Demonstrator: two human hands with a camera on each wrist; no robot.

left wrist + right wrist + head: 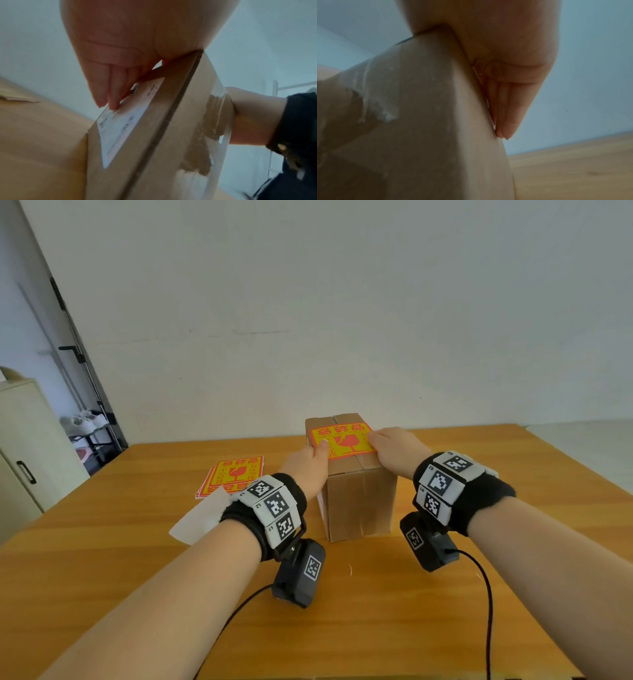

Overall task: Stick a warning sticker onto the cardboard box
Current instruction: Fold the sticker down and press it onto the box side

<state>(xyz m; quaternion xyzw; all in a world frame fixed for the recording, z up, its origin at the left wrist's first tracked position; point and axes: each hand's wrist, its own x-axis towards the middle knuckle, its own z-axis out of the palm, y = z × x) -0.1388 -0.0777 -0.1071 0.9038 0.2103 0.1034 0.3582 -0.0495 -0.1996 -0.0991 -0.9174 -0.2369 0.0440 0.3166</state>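
A tall cardboard box (359, 501) stands upright in the middle of the wooden table (376, 611). A yellow and red warning sticker (346, 440) lies on its top face. My left hand (315, 455) has its thumb on the sticker's left edge. Its straight fingers (109, 94) lie down the box's (154, 148) left side, over a white shipping label (120, 128). My right hand (394, 446) covers the sticker's right edge. Its fingers (506, 108) lie straight down the right side of the box (419, 121). The sticker does not show in the wrist views.
A stack of the same stickers (236, 474) lies on the table left of the box, with a white backing sheet (202, 518) in front of it. A cream cabinet (24, 446) and a shoe rack (92, 433) stand off the table's left side.
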